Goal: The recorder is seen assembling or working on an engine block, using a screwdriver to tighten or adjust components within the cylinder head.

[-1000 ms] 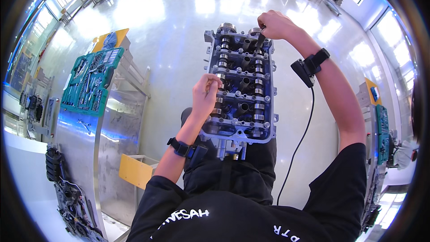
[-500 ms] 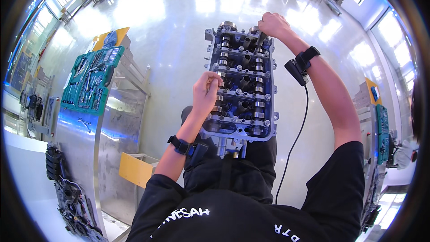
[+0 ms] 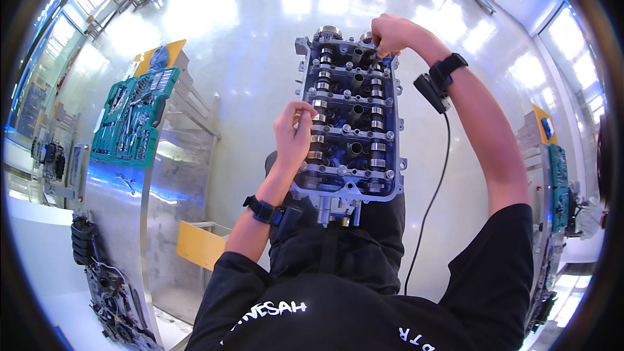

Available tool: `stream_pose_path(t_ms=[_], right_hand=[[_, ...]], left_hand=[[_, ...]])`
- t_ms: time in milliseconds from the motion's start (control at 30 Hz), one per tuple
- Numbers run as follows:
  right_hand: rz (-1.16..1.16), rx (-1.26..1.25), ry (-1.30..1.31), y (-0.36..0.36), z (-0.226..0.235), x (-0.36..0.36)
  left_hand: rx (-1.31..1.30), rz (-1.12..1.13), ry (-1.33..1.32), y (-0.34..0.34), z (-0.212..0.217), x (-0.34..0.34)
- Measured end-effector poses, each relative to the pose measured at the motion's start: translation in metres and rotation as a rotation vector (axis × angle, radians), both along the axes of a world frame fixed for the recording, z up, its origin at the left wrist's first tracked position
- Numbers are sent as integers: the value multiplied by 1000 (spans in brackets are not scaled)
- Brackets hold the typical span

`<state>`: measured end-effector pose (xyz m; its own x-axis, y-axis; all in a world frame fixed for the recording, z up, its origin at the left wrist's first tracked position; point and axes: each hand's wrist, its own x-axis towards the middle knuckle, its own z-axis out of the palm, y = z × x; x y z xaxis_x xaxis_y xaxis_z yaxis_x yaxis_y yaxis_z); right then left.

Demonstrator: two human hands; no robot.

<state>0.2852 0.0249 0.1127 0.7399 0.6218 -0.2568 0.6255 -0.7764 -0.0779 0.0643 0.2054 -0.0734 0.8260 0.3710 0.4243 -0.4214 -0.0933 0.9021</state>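
A silver engine cylinder head with its cover off rests over my lap, its long side pointing away from me. Two camshafts run along it, a left camshaft and a right camshaft; round plug tubes stand between them. My left hand is curled at the left edge, fingertips against or just above the left camshaft; anything inside them is hidden. At the far right corner my right hand is closed, fingers pointing down by the end of the right camshaft. What it pinches is too small to make out.
On the left, a metal bench carries an open green tool case and a small loose tool. Dark engine parts lie lower left. A yellow-topped stool stands nearby. A black cable hangs from my right wrist strap.
My right hand has dropped slightly onto the far right corner, and the dark upright piece beneath it no longer shows. My left hand has shifted slightly left.
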Motion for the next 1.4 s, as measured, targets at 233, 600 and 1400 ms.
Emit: stream_pose_path(t_ms=[233,600,1400], right_hand=[[-344,19,87,15,4,7],[-249,309,-188,-34,61,-28],[-127,902,268,-104,-88,-258]], left_hand=[[186,113,68,0,7,-4],[836,51,49,6,6,-51],[937,-135,-368,-5,33,-85]])
